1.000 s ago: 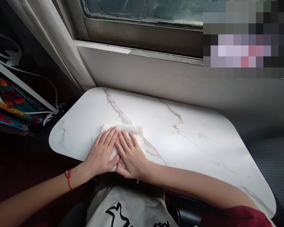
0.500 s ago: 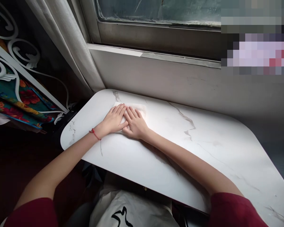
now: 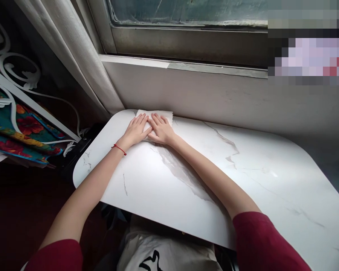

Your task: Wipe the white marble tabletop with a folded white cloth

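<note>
A white cloth (image 3: 168, 115) with a jagged edge lies flat at the far edge of the white marble-patterned tabletop (image 3: 147, 180). Pressing on its left part is my left hand (image 3: 136, 130), fingers stretched out and flat, a red string bracelet on the wrist. My right hand (image 3: 161, 129) rests beside it on the same cloth, its fingers also spread and flat. The two hands touch near the thumbs. Part of the cloth is hidden beneath them.
Behind the table stand a pale wall (image 3: 192, 92) and a window frame (image 3: 186, 43). A light curtain (image 3: 81, 64) hangs at the back left. White scrolled metalwork (image 3: 22, 69) and a floral cloth (image 3: 28, 128) are on the left. A pale fabric with a black mark (image 3: 169, 248) sits below the front edge.
Both hands and the cloth have slid away from me, toward the table's far edge by the wall. A grey vein pattern near the middle of the tabletop now shows. The view has shifted slightly.
</note>
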